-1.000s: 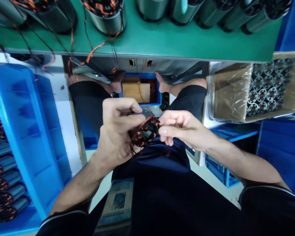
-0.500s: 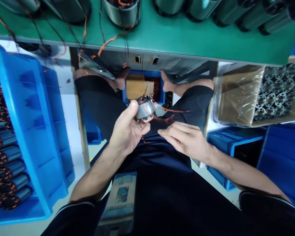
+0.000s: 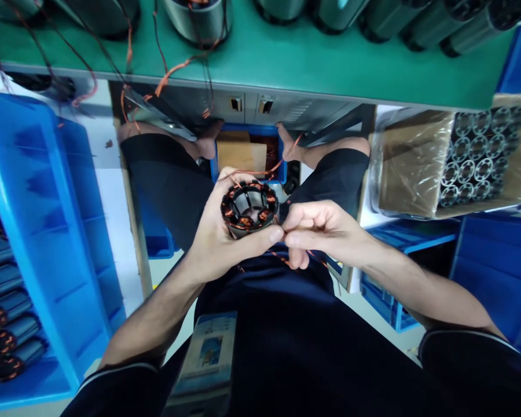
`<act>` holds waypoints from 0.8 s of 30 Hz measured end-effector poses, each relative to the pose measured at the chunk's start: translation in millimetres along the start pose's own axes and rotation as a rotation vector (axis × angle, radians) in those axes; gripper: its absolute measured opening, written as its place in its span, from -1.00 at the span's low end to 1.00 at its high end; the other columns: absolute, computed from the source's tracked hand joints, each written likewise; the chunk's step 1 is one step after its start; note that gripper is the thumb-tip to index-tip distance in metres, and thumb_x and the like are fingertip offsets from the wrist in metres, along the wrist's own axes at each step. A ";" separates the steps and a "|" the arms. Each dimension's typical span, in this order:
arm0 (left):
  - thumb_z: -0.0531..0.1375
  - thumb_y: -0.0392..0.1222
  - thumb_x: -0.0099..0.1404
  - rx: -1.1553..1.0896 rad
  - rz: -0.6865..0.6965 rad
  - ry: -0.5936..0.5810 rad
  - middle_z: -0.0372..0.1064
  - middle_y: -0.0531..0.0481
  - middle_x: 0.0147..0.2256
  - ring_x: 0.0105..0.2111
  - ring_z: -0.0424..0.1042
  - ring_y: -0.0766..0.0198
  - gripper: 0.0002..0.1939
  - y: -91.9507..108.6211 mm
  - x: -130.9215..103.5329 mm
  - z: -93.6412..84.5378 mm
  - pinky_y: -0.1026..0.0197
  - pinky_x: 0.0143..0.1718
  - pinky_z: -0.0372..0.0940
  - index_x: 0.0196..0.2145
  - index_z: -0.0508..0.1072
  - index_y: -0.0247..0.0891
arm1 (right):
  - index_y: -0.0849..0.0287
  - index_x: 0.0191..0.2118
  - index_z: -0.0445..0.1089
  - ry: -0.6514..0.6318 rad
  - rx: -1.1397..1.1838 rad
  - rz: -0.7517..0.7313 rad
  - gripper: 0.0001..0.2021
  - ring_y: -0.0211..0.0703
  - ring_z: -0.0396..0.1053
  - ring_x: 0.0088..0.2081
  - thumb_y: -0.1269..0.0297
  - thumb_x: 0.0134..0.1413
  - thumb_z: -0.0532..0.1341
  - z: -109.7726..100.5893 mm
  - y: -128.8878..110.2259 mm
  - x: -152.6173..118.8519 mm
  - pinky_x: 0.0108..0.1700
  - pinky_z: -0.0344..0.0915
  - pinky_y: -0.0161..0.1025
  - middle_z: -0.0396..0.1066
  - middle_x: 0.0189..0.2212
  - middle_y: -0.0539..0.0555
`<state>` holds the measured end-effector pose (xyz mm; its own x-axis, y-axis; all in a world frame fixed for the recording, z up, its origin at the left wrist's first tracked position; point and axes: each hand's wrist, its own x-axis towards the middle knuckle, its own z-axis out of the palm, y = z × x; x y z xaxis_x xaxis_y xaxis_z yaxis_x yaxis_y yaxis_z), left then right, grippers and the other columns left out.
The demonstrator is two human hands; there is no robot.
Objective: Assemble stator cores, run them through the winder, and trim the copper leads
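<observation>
A round metal motor stator (image 3: 250,207) with copper windings and black insulation is held over my lap, its open ring end tilted up to the camera. My left hand (image 3: 223,231) wraps round it, thumb along its near side. At its right edge, my right hand (image 3: 319,229) pinches a thin copper wire, its fingertips touching my left thumb tip. Orange wires (image 3: 282,166) trail from the stator's far side to the upper right, and more hang below my right fingers.
Several metal stators (image 3: 200,20) with loose wires stand on the green bench (image 3: 252,72). A blue bin (image 3: 80,249) of wound stators is at the left. A box (image 3: 410,162) of metal rings sits at the right, and a blue crate (image 3: 214,168) between the feet.
The stator has turned from lying sideways to ring end up, and my left thumb now lies along its near side. My right hand has moved left to it and pinched a wire.
</observation>
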<state>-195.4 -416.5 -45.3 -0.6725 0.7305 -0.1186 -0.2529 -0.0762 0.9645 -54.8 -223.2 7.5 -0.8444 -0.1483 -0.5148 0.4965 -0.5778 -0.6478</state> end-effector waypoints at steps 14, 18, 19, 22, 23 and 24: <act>0.69 -0.28 0.17 0.187 0.195 -0.159 0.70 -0.03 -0.05 -0.05 0.74 0.13 -0.46 17.4 -10.4 21.4 0.13 0.07 0.64 0.03 0.62 -0.15 | 0.16 -0.28 0.62 0.111 -0.614 -0.169 -0.61 -0.23 0.58 -0.39 -0.06 0.39 0.57 -37.9 34.0 -5.4 -0.26 0.48 -0.32 0.69 -0.38 0.02; 0.72 -0.27 0.16 0.156 0.137 -0.222 0.70 -0.01 0.06 -0.06 0.79 0.12 -0.19 24.7 -16.7 20.9 0.12 0.04 0.71 0.25 0.47 -0.02 | 0.18 -0.16 0.66 0.146 -0.380 -0.091 -0.58 -0.18 0.68 -0.24 -0.13 0.55 0.44 -40.2 -9.7 -13.7 -0.15 0.60 -0.29 0.75 -0.23 0.11; 0.72 -0.29 0.16 0.136 0.131 -0.247 0.70 0.01 0.06 -0.06 0.80 0.11 -0.12 26.1 -17.2 20.7 0.12 0.02 0.72 0.30 0.42 0.02 | 0.18 -0.13 0.67 0.117 -0.335 -0.082 -0.62 -0.18 0.69 -0.20 -0.09 0.53 0.47 -34.8 -21.9 -15.0 -0.12 0.62 -0.29 0.75 -0.20 0.10; 0.67 -0.38 0.15 0.153 0.115 -0.331 0.72 0.04 0.03 -0.05 0.82 0.07 0.02 30.4 -17.8 18.9 0.11 -0.06 0.73 0.39 0.31 0.08 | 0.18 -0.10 0.66 -0.003 -0.351 -0.091 -0.74 -0.24 0.66 -0.24 0.11 0.40 0.60 -15.9 -48.5 -14.7 -0.16 0.58 -0.32 0.74 -0.19 0.03; 0.66 -0.39 0.15 0.177 0.107 -0.352 0.72 0.04 0.03 -0.06 0.82 0.06 0.05 31.7 -18.3 17.7 0.10 -0.09 0.73 0.42 0.28 0.09 | 0.19 -0.10 0.65 -0.034 -0.373 -0.089 -0.76 -0.26 0.65 -0.26 0.17 0.38 0.62 -11.0 -53.4 -13.8 -0.19 0.56 -0.34 0.73 -0.20 0.01; 0.65 -0.38 0.16 0.200 0.099 -0.373 0.71 0.04 0.03 -0.09 0.82 0.06 0.07 32.7 -19.2 16.5 0.09 -0.13 0.73 0.45 0.26 0.11 | 0.20 -0.11 0.63 -0.059 -0.394 -0.090 -0.77 -0.28 0.64 -0.28 0.22 0.37 0.62 -7.1 -56.7 -13.1 -0.22 0.54 -0.35 0.72 -0.21 -0.01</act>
<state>-179.3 -421.8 -7.6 -0.3800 0.9243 0.0349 -0.0357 -0.0523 0.9980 -70.4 -182.8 47.0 -0.8924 -0.1640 -0.4204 0.4495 -0.2408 -0.8602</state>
